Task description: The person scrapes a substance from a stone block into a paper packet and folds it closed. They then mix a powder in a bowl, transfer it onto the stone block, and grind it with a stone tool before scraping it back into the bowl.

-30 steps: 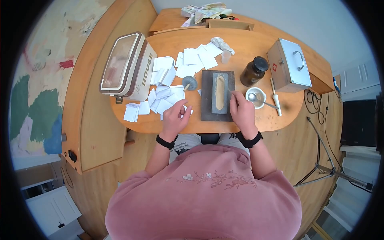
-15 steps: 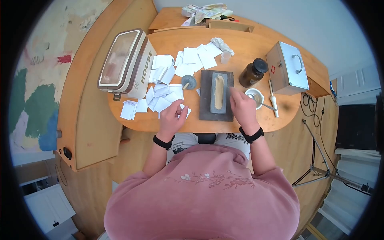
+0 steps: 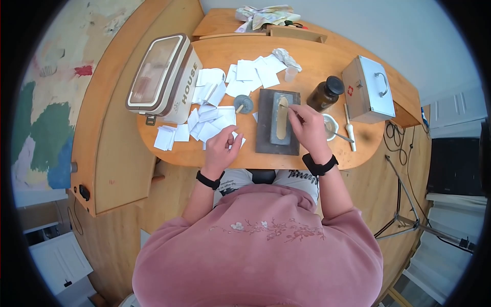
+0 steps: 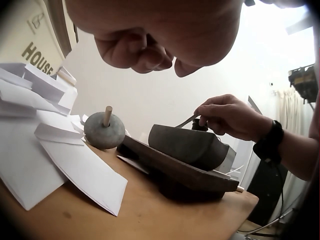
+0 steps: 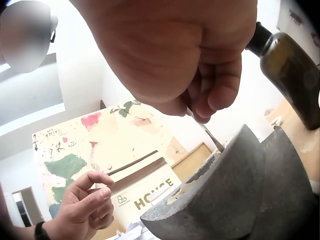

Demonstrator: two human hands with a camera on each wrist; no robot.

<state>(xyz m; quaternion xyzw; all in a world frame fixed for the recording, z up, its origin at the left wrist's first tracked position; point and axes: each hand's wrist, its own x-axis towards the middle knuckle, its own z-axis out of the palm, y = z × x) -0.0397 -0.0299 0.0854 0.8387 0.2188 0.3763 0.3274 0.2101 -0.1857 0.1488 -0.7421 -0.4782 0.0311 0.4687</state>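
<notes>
My right hand (image 3: 309, 130) pinches a thin metal spatula (image 5: 214, 137) between thumb and fingers. Its tip dips into the far end of a long grey stone grinding trough (image 3: 274, 137), which holds pale tan powder (image 3: 281, 128). Under the trough lies a dark board (image 3: 263, 140). To the left of the board hovers my left hand (image 3: 220, 151), its fingers loosely curled with nothing in them, close over folded white papers (image 3: 207, 132). A round stone grinding wheel (image 4: 104, 131) with a wooden handle rests beyond those papers, beside the board.
At right stand a brown glass bottle (image 3: 326, 94), a white bowl (image 3: 335, 124) with a spoon, a white pestle (image 3: 350, 134) and a silver first-aid case (image 3: 368, 89). A "HOUSE" box (image 3: 186, 87) fills the table's left. A clear cup (image 3: 290, 74) stands behind.
The right hand lifted slightly off the trough's right side, then moved left and forward, bringing the spatula's tip over the trough's far end. The left hand stays nearly still.
</notes>
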